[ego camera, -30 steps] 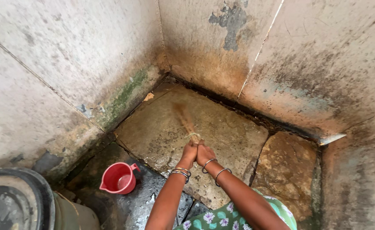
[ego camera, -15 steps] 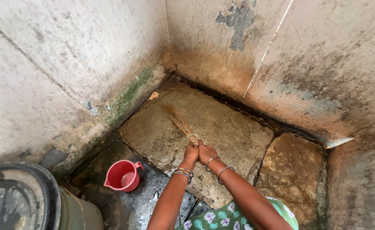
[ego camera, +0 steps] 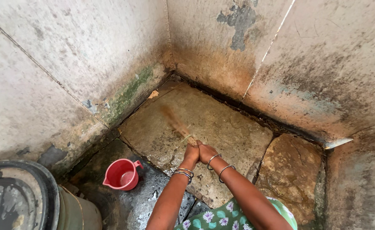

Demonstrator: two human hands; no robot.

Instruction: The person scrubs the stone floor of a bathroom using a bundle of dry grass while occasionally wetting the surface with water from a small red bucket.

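My left hand point(ego camera: 190, 154) and my right hand point(ego camera: 205, 152) sit side by side, both closed around the bound end of a short stick broom point(ego camera: 176, 124). Its bristles are blurred and press on a wet stone floor slab point(ego camera: 230, 127), pointing toward the far left corner. Metal bangles ring both wrists.
A red plastic mug point(ego camera: 121, 174) with a little water stands on the dark wet floor at the lower left. A large drum with a dark lid point(ego camera: 17, 200) fills the bottom left corner. Stained walls point(ego camera: 68, 55) enclose the floor on three sides. A second slab point(ego camera: 289, 170) lies to the right.
The broom's bristles have swept across the slab, sharp half a second ago and blurred now. Both hands stay in nearly the same place.
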